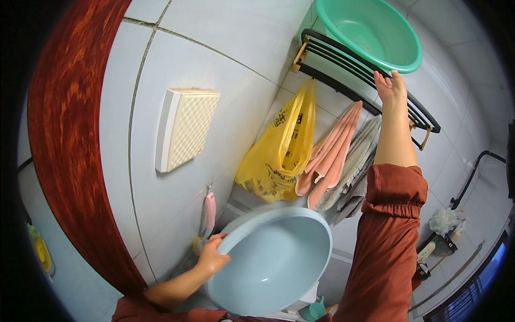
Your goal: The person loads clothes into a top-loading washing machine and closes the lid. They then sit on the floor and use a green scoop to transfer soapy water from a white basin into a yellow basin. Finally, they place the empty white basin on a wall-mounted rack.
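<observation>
My left hand (212, 257) grips the rim of a large pale blue plastic basin (277, 253), thumb inside the rim. The basin is tilted, its hollow turned towards me, and it looks empty. Raised high on the right, my right hand (391, 86) has its fingers apart and the palm turned up. Its fingertips are at the lower rim of a green plastic basin (368, 30); whether they touch it is hard to tell. That green basin rests tipped on a black wall rack (342, 54) with slats, and nothing is held in the right hand.
Under the rack hang a yellow plastic bag (273, 153) with printing, a pink towel (336, 149) and grey towels (354, 173). A pink-handled brush (210, 211) hangs beside my left hand. A switch plate (187, 129) and reddish wooden door frame (72, 120) stand left; a green dipper (314, 310) sits below.
</observation>
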Tool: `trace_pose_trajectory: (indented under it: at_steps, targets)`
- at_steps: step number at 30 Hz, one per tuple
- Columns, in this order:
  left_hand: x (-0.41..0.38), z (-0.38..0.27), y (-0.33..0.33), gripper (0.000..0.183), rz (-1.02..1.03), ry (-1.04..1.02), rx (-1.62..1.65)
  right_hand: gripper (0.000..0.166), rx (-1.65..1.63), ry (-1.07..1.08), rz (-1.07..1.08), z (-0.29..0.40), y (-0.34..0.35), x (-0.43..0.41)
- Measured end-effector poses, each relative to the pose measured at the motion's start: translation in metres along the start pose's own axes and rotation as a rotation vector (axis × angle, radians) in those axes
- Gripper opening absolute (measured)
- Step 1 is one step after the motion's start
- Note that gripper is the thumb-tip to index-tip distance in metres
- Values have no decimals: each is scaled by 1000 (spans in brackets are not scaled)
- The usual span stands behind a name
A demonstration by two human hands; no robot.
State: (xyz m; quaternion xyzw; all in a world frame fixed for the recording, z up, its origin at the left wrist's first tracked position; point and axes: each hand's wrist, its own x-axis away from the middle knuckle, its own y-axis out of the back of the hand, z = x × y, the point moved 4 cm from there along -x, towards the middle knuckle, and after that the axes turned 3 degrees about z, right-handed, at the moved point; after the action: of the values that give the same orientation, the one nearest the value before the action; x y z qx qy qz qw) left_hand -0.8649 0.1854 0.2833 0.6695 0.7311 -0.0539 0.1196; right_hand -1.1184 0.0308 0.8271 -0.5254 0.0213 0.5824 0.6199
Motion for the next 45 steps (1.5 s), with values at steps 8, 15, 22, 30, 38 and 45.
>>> trace_pose_trajectory:
  at_steps: [8, 15, 22, 30, 38, 45]
  targets:
    - [-3, -10, 10, 40, 52, -62, -87, 32, 142, -45, 37, -9, -8, -23]
    - [-2, 2, 8, 40, 37, 32, 43, 18, -124, 176, 204, 3, -50, -29]
    - [-1, 13, 0, 58, -31, 180, 271, 14, -227, 353, 343, 121, 12, 9]
    - [9, -5, -36, 38, -48, 342, 643, 18, 325, 180, -211, 239, 277, 181]
    - [26, -15, -72, 40, -59, 348, 785, 31, 366, -328, -488, 140, 380, 410]
    - [53, -33, -85, 41, 85, 228, 905, 33, 551, -434, -444, 114, 413, 443]
